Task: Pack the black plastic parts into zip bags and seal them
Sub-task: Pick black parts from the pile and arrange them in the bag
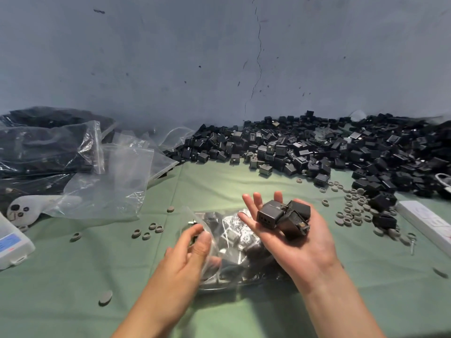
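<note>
Green cloth [73, 289]; left fingers [203, 245] pinch crinkly bag [234, 230], right fingers [251, 207] flat under boxy parts [283, 218]

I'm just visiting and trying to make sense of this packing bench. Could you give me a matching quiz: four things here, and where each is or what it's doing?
1. left hand
2. right hand
3. pile of black parts
4. grey rings

A. heaped along the wall
B. scattered on the green cloth
C. pinching the zip bag
D. cradling a handful of parts

Pairs: 1-C, 2-D, 3-A, 4-B.
</note>
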A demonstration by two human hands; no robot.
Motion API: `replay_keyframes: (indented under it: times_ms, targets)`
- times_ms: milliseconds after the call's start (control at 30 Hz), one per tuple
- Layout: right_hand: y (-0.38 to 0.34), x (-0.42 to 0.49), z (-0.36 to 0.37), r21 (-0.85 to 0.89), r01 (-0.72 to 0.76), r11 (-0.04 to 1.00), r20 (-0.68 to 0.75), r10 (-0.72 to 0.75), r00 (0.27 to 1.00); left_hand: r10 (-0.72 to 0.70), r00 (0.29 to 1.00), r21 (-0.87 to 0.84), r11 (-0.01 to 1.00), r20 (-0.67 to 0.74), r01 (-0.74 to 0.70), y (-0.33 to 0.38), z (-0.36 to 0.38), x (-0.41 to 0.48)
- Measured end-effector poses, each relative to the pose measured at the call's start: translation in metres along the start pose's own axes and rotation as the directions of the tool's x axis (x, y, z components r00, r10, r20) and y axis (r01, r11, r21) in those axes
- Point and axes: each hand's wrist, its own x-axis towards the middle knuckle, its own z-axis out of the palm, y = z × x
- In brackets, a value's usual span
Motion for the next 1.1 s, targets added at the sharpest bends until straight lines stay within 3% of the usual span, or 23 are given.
replay_keyframes:
  times_ms: [67, 133, 200, 333, 433, 567, 667, 733, 833, 933, 1100]
  targets:
    - [0.004, 0.001, 0.0, 0.006, -0.029, 1.0, 0.003, 0.029, 1.0, 0.097, 0.981, 0.167, 0.984, -0.168, -0.068, -0.001, -0.009, 0.002]
    - [0.006, 0.001, 0.0, -0.012, -0.07, 0.997, 0.009, 0.071, 0.997, 0.25, 0.915, 0.327, 0.934, -0.317, -0.142, 0.005, -0.014, 0.001]
    - [0.014, 0.0, 0.0, -0.061, -0.141, 0.988, 0.021, 0.142, 0.99, 0.345, 0.886, 0.325, 0.914, -0.31, -0.242, 0.016, -0.004, 0.0]
    - [0.035, 0.0, -0.001, -0.138, -0.259, 0.956, 0.051, 0.268, 0.962, 0.393, 0.906, 0.323, 0.887, -0.156, -0.329, 0.03, 0.025, -0.002]
    - [0.038, -0.001, -0.002, -0.161, -0.263, 0.951, 0.014, 0.269, 0.963, 0.344, 0.925, 0.265, 0.918, -0.161, -0.295, 0.029, 0.033, -0.005]
    - [0.035, -0.003, -0.001, -0.148, -0.224, 0.963, -0.025, 0.223, 0.975, 0.164, 0.973, -0.125, 0.975, -0.16, -0.185, 0.03, 0.037, -0.012]
    - [0.038, -0.006, 0.0, -0.09, -0.196, 0.976, -0.035, 0.194, 0.98, 0.143, 0.974, -0.227, 0.957, -0.178, -0.182, 0.032, 0.041, -0.013]
    - [0.039, -0.009, 0.002, 0.005, -0.186, 0.983, -0.036, 0.186, 0.982, 0.108, 0.959, -0.31, 0.932, -0.263, -0.19, 0.03, 0.028, -0.006]
    - [0.029, -0.012, 0.005, 0.118, -0.116, 0.986, -0.045, 0.122, 0.992, -0.11, 0.878, -0.43, 0.896, -0.466, -0.116, 0.014, -0.013, 0.007]
    - [0.013, -0.011, 0.005, 0.152, -0.037, 0.988, -0.092, 0.051, 0.994, -0.195, 0.843, -0.289, 0.956, -0.502, 0.049, -0.011, -0.033, 0.012]
    - [0.0, -0.008, 0.003, 0.201, 0.036, 0.979, -0.144, -0.007, 0.989, -0.095, 0.935, -0.122, 0.991, -0.343, 0.056, -0.015, -0.018, 0.016]
